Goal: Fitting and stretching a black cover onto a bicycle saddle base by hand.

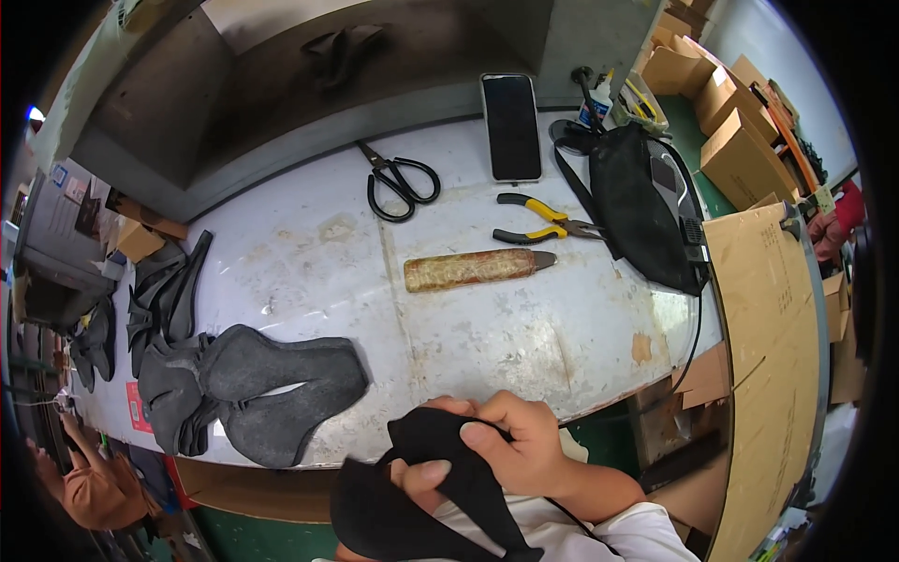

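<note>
Close to me, at the table's front edge, I hold a black saddle-shaped cover (459, 482) with a long slot. My right hand (520, 445) pinches its upper right part between thumb and fingers. Mostly hidden behind the cover, my left hand (423, 480) grips it, with a fingertip showing at the slot. To the left on the table lie several dark grey saddle-shaped covers (281, 375), overlapping one another. Beyond my hands is a blade tool (473, 270) with a tape-wrapped handle.
Black-handled scissors (401, 183), yellow-and-black pliers (548, 220) and a phone (512, 128) lie farther back on the white table (318, 272). A black bag (646, 206) and a glue bottle (597, 101) are at the right. Folded dark pieces (169, 290) lie left; cardboard boxes (740, 155) stand far right.
</note>
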A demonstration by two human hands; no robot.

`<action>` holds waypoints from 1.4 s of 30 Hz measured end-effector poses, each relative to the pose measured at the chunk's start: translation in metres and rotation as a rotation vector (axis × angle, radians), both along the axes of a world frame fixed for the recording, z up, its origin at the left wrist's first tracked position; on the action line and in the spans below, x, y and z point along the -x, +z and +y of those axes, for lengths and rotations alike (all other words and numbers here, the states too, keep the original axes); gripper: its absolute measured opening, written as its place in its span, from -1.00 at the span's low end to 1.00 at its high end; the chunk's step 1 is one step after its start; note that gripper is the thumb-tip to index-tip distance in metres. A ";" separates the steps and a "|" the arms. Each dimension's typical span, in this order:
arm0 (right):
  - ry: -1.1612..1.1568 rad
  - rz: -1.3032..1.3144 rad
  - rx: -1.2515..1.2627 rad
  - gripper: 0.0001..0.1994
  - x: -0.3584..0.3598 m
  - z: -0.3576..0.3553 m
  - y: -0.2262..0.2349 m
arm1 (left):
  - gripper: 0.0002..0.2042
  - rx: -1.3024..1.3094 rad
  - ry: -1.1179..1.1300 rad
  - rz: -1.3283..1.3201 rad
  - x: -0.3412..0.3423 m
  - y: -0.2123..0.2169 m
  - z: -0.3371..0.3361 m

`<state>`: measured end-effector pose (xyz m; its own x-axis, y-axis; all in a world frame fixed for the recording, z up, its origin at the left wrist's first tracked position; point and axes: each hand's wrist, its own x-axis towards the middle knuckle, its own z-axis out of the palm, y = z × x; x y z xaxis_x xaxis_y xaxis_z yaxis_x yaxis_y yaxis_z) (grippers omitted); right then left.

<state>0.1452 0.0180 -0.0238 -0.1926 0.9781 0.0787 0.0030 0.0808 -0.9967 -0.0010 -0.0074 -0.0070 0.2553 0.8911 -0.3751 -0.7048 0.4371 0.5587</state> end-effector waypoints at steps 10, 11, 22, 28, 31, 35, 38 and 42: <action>0.095 0.189 0.228 -0.80 -0.017 0.006 0.017 | -0.43 -0.148 -0.210 0.575 0.014 0.021 0.000; 0.102 0.109 0.184 -0.81 -0.019 0.009 0.016 | -0.43 -0.140 -0.207 0.575 0.014 0.020 0.000; 0.395 0.270 0.331 -0.75 -0.006 0.018 0.017 | -0.43 -0.056 -0.100 0.582 0.013 0.015 -0.010; 0.287 0.621 0.716 -0.83 -0.005 0.005 0.006 | -0.44 -0.013 -0.021 0.583 0.015 0.010 -0.018; 0.420 0.590 0.735 -0.80 -0.021 -0.011 0.003 | -0.54 -0.050 -0.028 0.585 0.028 -0.004 -0.018; 0.792 -0.004 0.460 -0.72 -0.042 -0.012 0.013 | -0.73 -0.299 0.099 0.566 0.038 -0.013 -0.013; 0.587 0.347 0.585 -0.71 -0.040 -0.022 0.002 | -0.71 -0.253 -0.026 0.469 0.037 -0.011 -0.007; 0.559 0.477 0.547 -0.70 -0.026 -0.018 -0.001 | -0.53 -0.102 0.051 0.066 0.015 -0.011 -0.005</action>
